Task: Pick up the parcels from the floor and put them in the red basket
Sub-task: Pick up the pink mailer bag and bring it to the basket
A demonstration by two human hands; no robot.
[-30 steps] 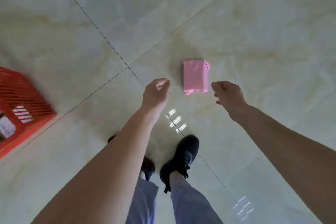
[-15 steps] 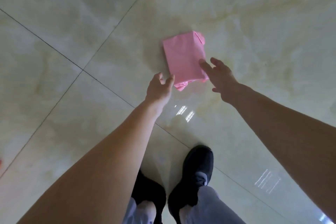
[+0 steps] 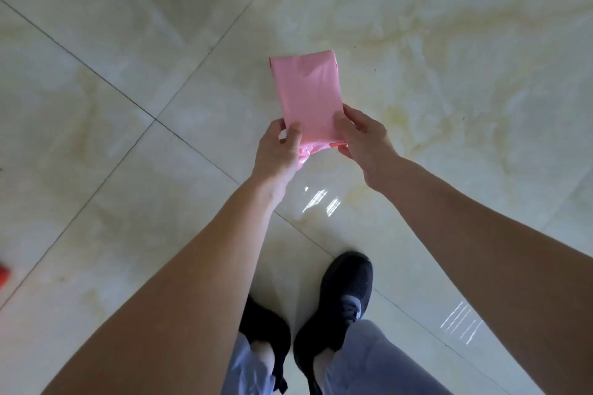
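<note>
**Desk editor:** What's in the frame?

**Photographer:** A pink plastic-wrapped parcel held out in front of a person above a glossy marble-tiled floor. Its near end is caught between both hands; the far end juts away from the body.

**Desk editor:** How are the hands set?

**Photographer:** The left hand pinches the near left corner, thumb on top, by the crumpled tail of wrap. The right hand clamps the near right corner, thumb over the top face. Two grips likely keep the soft wrap from sagging.

**Desk editor:** And the basket?

**Photographer:** Only a red sliver at the left edge, probably the red basket, well apart from the parcel. Black shoes stand below, so the carry leftward looks ahead.
</note>
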